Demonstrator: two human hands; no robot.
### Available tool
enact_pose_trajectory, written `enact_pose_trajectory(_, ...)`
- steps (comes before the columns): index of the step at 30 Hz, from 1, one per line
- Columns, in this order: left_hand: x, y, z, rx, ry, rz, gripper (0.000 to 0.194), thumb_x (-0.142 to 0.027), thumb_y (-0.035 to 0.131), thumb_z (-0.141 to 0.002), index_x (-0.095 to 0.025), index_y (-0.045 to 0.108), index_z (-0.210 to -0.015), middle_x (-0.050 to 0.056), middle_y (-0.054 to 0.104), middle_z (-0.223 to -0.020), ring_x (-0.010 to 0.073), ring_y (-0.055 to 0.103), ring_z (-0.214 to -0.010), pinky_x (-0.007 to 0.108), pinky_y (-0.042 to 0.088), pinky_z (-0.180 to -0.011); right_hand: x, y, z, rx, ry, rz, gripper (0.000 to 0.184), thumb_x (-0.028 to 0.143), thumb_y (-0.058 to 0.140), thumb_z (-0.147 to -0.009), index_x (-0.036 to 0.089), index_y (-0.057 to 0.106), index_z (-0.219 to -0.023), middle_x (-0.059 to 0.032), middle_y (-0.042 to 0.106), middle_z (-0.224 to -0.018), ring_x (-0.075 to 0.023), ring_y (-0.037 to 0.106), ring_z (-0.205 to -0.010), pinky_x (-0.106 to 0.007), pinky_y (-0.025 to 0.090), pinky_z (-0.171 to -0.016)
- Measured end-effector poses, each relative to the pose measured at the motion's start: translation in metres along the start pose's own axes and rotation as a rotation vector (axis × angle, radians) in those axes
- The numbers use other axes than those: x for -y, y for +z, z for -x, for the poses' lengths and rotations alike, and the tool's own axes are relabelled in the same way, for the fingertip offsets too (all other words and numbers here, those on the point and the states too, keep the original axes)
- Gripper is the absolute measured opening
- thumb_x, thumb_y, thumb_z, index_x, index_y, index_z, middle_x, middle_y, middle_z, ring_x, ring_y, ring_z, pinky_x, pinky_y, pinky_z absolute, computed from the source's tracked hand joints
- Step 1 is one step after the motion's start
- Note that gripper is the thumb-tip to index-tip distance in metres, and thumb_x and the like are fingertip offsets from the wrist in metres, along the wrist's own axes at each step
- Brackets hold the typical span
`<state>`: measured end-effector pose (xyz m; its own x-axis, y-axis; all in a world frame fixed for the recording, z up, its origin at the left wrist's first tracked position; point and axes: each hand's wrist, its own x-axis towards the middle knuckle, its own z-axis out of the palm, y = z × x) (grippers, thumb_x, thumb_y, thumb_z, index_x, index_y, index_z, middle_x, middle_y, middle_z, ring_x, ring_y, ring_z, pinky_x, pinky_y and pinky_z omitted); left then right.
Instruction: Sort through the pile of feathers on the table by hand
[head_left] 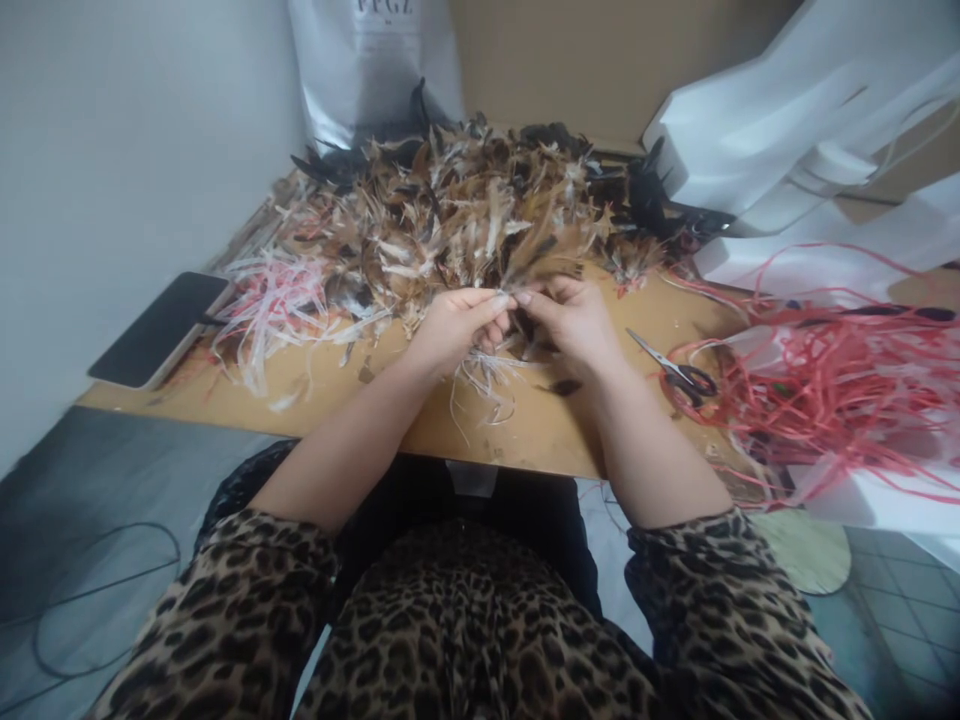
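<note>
My left hand (461, 322) and my right hand (564, 315) meet fingertip to fingertip above the table's near part. Between them the fingers pinch a small bunch of brown feathers (536, 262), whose tips fan up and away to the right. Both hands are closed, thumbs against the fingers. Just beyond them spreads a big heap of brown, white and black feathers (420, 200). Under my hands lie some thin white strands (487, 378), partly hidden by the fingers. To the right of my right hand a pair of scissors (679, 372) with black handles lies on the table.
A phone (161, 330) lies at the table's left edge, beside pink and white strips (274, 300). On the right is a tangle of red plastic strips (840, 390) over white foam pieces (795, 250). A white bag (379, 70) stands behind the heap on the wooden table (360, 410).
</note>
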<state>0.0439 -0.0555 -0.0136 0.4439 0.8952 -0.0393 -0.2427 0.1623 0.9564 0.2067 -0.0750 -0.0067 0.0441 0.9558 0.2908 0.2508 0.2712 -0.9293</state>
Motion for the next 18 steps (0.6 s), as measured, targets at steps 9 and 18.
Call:
enact_pose_trajectory(9, 0.007, -0.003, -0.006, -0.09, -0.084, 0.122, 0.019, -0.013, 0.059, -0.089, -0.01, 0.065, -0.071, -0.001, 0.062, -0.059, 0.0018, 0.053, -0.046, 0.013, 0.042, -0.048, -0.009, 0.015, 0.006, -0.146, -0.391, 0.496, 0.018, 0.03, 0.059, -0.088, 0.02, 0.065, -0.074, -0.0039, 0.063, -0.08, -0.0176, 0.057, -0.078, -0.034, 0.047, -0.074)
enact_pose_trajectory(18, 0.013, -0.001, -0.009, -0.135, -0.065, -0.034, 0.02, -0.006, 0.058, -0.084, -0.01, 0.063, -0.066, -0.001, 0.062, -0.054, 0.0046, 0.055, -0.041, 0.016, 0.043, -0.043, -0.008, 0.014, 0.008, -0.011, -0.563, 0.775, 0.027, 0.03, 0.044, -0.096, 0.021, 0.06, -0.077, -0.0094, 0.066, -0.098, -0.0224, 0.057, -0.091, -0.039, 0.046, -0.08)
